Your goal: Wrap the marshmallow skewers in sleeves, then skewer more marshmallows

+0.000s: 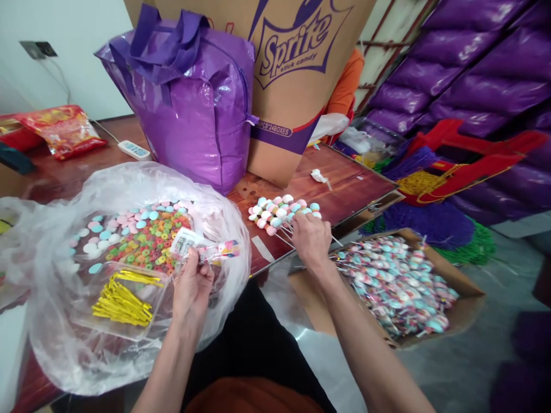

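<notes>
Left hand holds a packet, right hand grips a fan of lollipops on the counter.

The left hand (192, 287) is closed, thumb and fingers pinching a small clear packet (202, 248) that sticks up and to the right of it, over the open clear bag (129, 183). Ring candies (146, 241) lie just beyond this hand and yellow ties (123, 301) just to its left. The right hand (310, 240) is closed narrow over the stick ends of the lollipops (279, 211), which lie flat on the counter (353, 183). Their long axis runs from the hand away and to the left, with the heads on the far-left end. The right hand touches them; the left hand is well apart, on the heads' side. A box of wrapped lollipops (467, 310) sits just right of the right forearm, below the counter edge.
</notes>
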Motion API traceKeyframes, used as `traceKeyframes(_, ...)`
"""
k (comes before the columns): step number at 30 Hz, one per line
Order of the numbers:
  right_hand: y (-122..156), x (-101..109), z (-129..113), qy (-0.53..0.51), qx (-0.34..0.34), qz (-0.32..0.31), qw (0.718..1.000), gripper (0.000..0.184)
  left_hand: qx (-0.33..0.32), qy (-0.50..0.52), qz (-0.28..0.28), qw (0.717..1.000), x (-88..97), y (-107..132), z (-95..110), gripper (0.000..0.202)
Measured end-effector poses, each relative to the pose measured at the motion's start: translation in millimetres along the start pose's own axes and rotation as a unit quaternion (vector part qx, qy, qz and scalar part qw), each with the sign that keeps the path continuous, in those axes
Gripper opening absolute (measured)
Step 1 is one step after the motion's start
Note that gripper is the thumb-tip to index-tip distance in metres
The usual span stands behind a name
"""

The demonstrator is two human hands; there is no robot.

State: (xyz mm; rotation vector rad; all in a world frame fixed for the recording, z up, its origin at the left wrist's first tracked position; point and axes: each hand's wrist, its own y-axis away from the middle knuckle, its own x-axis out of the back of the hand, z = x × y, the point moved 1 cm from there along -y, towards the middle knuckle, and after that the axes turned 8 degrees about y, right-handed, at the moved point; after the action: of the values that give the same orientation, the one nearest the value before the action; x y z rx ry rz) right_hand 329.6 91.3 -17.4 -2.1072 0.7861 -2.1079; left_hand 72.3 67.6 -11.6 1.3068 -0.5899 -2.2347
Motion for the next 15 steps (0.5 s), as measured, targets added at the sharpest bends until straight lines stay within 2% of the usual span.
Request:
traceKeyframes(3, 15, 8, 1, -0.171, -0.020, 0.051, 0.984, 0.023, 0.007, 0.004, -0.002, 1.000, 2.4, -3, -1, 0.018)
traceKeyframes(5, 30, 21, -1, -0.309, -0.027, 0.058, 0.949, 0.019, 0.007, 0.010, 0.004, 1.000, 3.4, -6, -1, 0.017)
traceKeyframes(7, 48, 35, -3, -0.406, -0.030, 0.037, 0.913, 0.016, 0.005, 0.015, 0.012, 1.000, 4.2, -9, -1, 0.017)
traceKeyframes(10, 71, 51, -7, -0.461, -0.012, 0.001, 0.887, 0.014, 0.000, 0.012, 0.012, 1.000, 5.4, -13, -1, 0.019)
traceKeyframes(15, 86, 55, -2, -0.440, 0.050, 0.003, 0.897, 0.012, 0.008, 0.015, 0.003, 1.000, 8.3, -13, -3, 0.017)
